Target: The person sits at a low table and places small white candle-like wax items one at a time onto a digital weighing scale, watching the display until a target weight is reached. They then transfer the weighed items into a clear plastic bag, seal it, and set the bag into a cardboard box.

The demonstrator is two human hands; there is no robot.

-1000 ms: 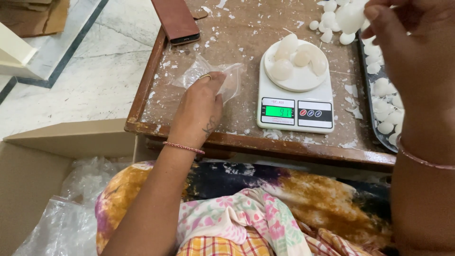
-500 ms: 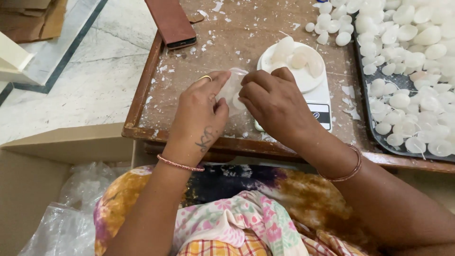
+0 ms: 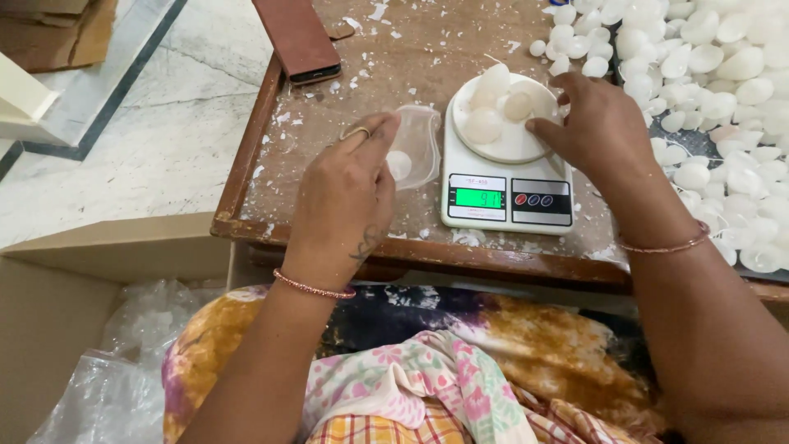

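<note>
Head view, single frame. Left hand (image 3: 349,193) grasps a small clear plastic pouch (image 3: 415,144), thumb and fingers pinching its near edge. The pouch mouth faces right, toward the scale. One white piece (image 3: 399,164) already sits inside, low, near the fingers.

Right hand (image 3: 596,123) is over the white kitchen scale (image 3: 505,168), fingertips curled onto the round weighing plate (image 3: 514,144). Fingers touch or pinch one of the pale wax-like pieces (image 3: 518,105) on the plate. The grip is partly hidden by the hand itself, so I cannot tell whether a piece is actually lifted.

Key relation: the pieces on the plate lie just right of the pouch opening, between the two hands. The right hand is the nearer one, already on them. The left hand is beside the scale's left edge. The pouch's long axis runs roughly away from the body, tilted slightly.

Surroundings: a worn wooden table (image 3: 394,49) flecked with white crumbs. A large heap of the same white pieces (image 3: 715,90) lies at right. A dark phone (image 3: 297,37) is at the far edge. A cardboard box with plastic bags (image 3: 90,370) sits lower left.
</note>
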